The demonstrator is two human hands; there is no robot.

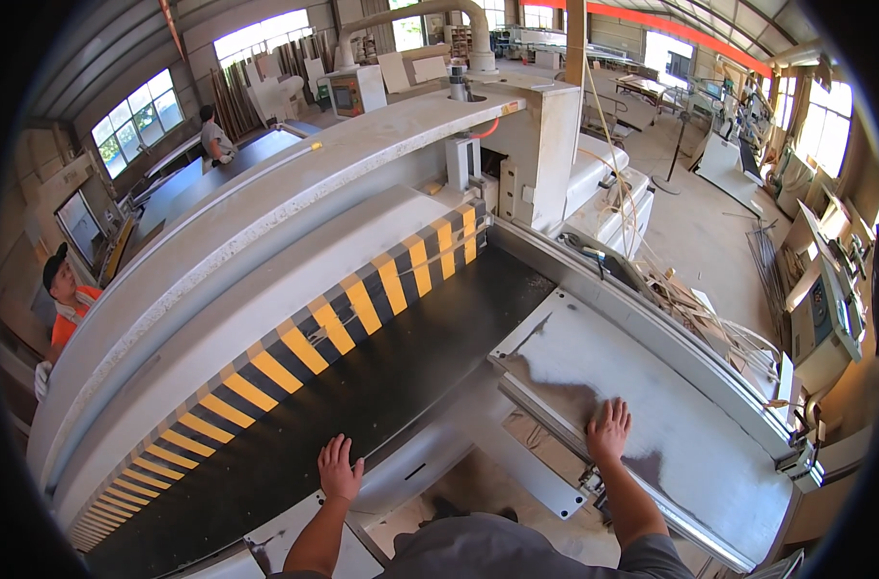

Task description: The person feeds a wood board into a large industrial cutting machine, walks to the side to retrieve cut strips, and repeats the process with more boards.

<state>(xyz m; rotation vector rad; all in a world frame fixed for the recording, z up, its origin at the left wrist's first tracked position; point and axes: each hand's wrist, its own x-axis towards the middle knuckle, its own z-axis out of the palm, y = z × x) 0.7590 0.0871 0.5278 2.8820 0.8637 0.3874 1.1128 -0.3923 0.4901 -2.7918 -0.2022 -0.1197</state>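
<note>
My left hand (340, 468) rests at the near edge of the long black bed (401, 386) of a large machine, its fingers stretched out and nothing in them. To the right, my right hand (609, 430) lies flat with spread fingers on a grey metal side table (690, 405), near its left edge. The table's surface is worn, with darker patches. Across the far side of the black bed runs a guard strip (304, 347) with yellow and black stripes, below the machine's pale beam (265, 251).
A metal rail (652, 309) borders the side table's far side, with wood strips (690, 323) heaped beyond. A person in an orange top (63, 318) stands behind the beam at left; another person (213, 140) is farther back. A control panel (823, 304) stands at right.
</note>
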